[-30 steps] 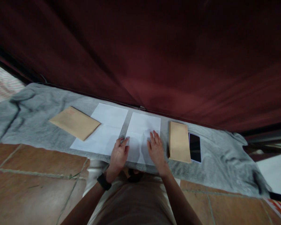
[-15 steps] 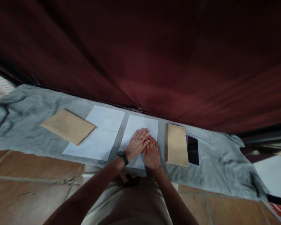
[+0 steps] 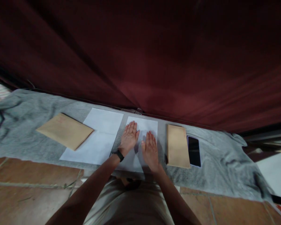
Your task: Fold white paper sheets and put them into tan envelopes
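Observation:
Both palms face down over a white sheet of paper point(image 3: 144, 123) in the middle of the grey cloth. My left hand point(image 3: 129, 137), with a dark watch on its wrist, is open over the sheet's left side, fingers pointing away from me. My right hand point(image 3: 150, 150) is open too, fingers stretched out, over the right side. A gap shows the paper between them. Whether the palms press on it or hover just above, I cannot tell. A second white sheet point(image 3: 101, 147) lies to the left, partly under a brown envelope point(image 3: 65, 130).
Right of the hands lies a stack of brown envelopes point(image 3: 178, 147), with a phone point(image 3: 194, 151) beside it. Grey cloth point(image 3: 224, 165) covers the long narrow surface. A dark red curtain point(image 3: 140, 62) hangs behind it. Tiled floor point(image 3: 25, 200) shows in front.
The hands were together, the left overlapping the right's fingers. They have come apart, the left hand moving left and away from me. The papers and envelopes lie as before.

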Available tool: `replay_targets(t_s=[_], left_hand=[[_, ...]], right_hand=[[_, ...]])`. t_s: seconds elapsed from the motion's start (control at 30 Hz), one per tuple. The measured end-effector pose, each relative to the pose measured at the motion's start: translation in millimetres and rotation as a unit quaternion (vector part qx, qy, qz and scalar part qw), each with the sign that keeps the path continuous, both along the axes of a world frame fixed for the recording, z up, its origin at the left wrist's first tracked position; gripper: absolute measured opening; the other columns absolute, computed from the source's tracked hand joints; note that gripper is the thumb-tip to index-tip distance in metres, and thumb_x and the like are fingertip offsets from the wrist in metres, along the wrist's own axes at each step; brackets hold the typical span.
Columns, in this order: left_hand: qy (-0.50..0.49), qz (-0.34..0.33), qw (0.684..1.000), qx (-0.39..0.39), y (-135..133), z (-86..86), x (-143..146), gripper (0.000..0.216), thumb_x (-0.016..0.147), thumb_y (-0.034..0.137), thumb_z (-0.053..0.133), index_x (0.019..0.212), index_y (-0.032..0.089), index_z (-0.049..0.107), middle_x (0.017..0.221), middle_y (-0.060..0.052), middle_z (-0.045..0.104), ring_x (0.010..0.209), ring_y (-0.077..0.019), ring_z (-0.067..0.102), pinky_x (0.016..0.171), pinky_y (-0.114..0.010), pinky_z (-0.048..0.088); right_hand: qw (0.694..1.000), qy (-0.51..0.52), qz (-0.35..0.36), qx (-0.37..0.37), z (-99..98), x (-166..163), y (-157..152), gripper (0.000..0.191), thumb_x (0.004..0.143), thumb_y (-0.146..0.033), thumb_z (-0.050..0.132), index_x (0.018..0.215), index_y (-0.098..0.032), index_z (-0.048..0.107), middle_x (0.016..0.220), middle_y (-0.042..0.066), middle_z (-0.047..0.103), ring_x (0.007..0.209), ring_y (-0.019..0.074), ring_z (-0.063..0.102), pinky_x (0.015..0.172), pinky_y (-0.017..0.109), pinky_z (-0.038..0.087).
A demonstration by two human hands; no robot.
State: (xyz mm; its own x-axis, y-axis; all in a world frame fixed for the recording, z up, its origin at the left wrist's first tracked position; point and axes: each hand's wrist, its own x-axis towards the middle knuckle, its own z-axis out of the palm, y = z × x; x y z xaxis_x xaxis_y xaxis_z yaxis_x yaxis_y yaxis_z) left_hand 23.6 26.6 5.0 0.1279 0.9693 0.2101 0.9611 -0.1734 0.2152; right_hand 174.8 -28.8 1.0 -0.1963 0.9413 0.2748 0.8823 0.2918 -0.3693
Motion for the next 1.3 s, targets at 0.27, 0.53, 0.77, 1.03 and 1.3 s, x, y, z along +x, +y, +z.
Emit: replay_targets(t_s=[0.27,0.53,0.77,1.03,1.3], left_hand=[[0.008,-0.043,0.998,-0.034,30.2,-4.9,16.4,0.060,0.100,0.020,0.028,0.157,0.004,0.035,0.166,-0.016,0.032,0.157,-0.0262,0.022,0.129,-0.046,0.021],[0.011,-0.020,0.999,-0.034,28.2,-3.2,7.1,0.059,0.103,0.026,0.025,0.157,0.005,0.037,0.166,-0.014,0.033,0.157,-0.0235,0.023,0.129,-0.043,0.018],[0.013,0.011,0.999,-0.027,20.4,-4.8,-11.7,0.062,0.106,0.037,0.022,0.157,0.003,0.036,0.165,-0.015,0.033,0.156,-0.0245,0.026,0.129,-0.043,0.016],[-0.016,0.031,0.999,0.022,-17.5,3.9,-8.0,0.062,0.106,0.036,0.025,0.157,0.002,0.035,0.163,-0.019,0.036,0.155,-0.0275,0.026,0.128,-0.049,0.020],[0.007,-0.077,0.997,-0.011,-103.9,0.0,17.4,0.057,0.099,0.016,0.030,0.154,0.002,0.041,0.161,-0.018,0.040,0.154,-0.0252,0.030,0.127,-0.047,0.027]], right_hand=[[0.997,0.030,0.003,-0.068,2.4,-32.8,83.3,0.059,0.110,-0.037,0.019,0.156,-0.006,0.039,0.163,0.016,0.037,0.154,0.0234,0.030,0.127,0.045,0.023],[0.998,-0.044,-0.025,-0.021,-14.3,-9.8,83.7,0.057,0.110,-0.035,0.026,0.157,-0.006,0.037,0.163,0.019,0.037,0.153,0.0261,0.031,0.125,0.050,0.023],[0.995,-0.067,-0.072,0.014,-19.2,15.2,74.3,0.061,0.109,-0.037,0.027,0.158,-0.001,0.032,0.160,0.024,0.038,0.151,0.0306,0.035,0.123,0.052,0.027],[0.996,-0.041,-0.084,0.011,-2.9,19.1,54.7,0.060,0.109,-0.033,0.026,0.157,0.002,0.031,0.161,0.026,0.037,0.152,0.0325,0.032,0.122,0.056,0.025],[0.998,-0.053,0.034,-0.024,-2.6,-6.1,-23.3,0.055,0.109,-0.031,0.029,0.157,-0.005,0.036,0.163,0.018,0.036,0.154,0.0255,0.029,0.125,0.048,0.026]])
